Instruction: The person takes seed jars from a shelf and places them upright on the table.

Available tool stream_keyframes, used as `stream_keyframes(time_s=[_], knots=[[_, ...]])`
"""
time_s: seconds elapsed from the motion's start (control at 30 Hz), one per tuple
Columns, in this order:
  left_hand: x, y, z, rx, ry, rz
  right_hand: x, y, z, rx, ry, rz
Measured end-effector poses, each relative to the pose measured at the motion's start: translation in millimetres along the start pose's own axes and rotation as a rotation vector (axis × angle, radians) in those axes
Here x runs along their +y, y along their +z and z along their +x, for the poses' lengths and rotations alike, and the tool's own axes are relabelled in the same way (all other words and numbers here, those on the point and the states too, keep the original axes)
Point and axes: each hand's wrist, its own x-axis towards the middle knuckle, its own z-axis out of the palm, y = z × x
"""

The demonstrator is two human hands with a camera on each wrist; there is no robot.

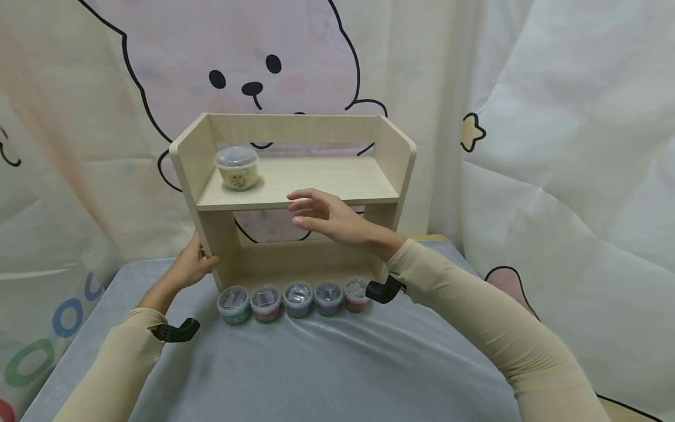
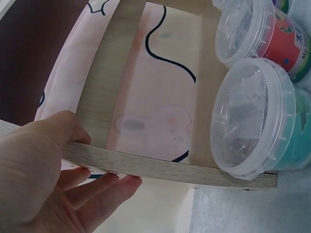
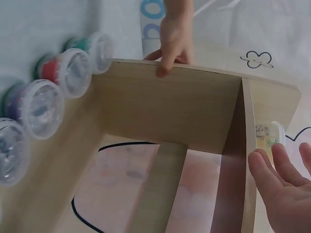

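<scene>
A pale wooden two-level shelf (image 1: 295, 258) stands on the table. My left hand (image 1: 191, 264) grips its left side panel, thumb on the inner face and fingers on the outer face, as the left wrist view shows. In front of the upper board my right hand (image 1: 332, 217) is held with loosely bent fingers and nothing in them. On the upper board, at the left, sits a round plastic tub (image 1: 237, 169) with a clear lid and yellow contents. Several smaller lidded tubs (image 1: 298, 299) line up along the shelf's front foot; the leftmost is a teal tub (image 2: 296, 128).
A grey-blue cloth (image 1: 316, 369) covers the table. Behind the shelf hangs a pale curtain (image 1: 422, 70) printed with a cartoon bear. More curtain (image 1: 580, 146) hangs close along the right side. A black wrist camera mount (image 1: 386, 289) overlaps the rightmost tub in the head view.
</scene>
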Motion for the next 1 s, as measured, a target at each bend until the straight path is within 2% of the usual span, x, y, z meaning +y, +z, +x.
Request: stream_keyframes(time_s=[0.2, 0.5, 0.77, 1.0], knots=[[0.3, 0.1, -0.3, -0.001, -0.007, 0.013, -4.3, 3.2, 18.9, 0.036, 0.015, 0.052], [1.4, -2.7, -1.2, -0.011, -0.011, 0.022, -13.2, 8.7, 46.4, 0.082, -0.005, 0.218], [1.3, -1.3, 0.0, -0.004, -0.012, 0.026, -14.4, 7.3, 70.8, 0.119, 0.028, 0.195], [1.9, -0.1, 0.8, -0.006, -0.008, 0.011, -16.2, 6.8, 84.1, 0.16, 0.067, 0.198]])
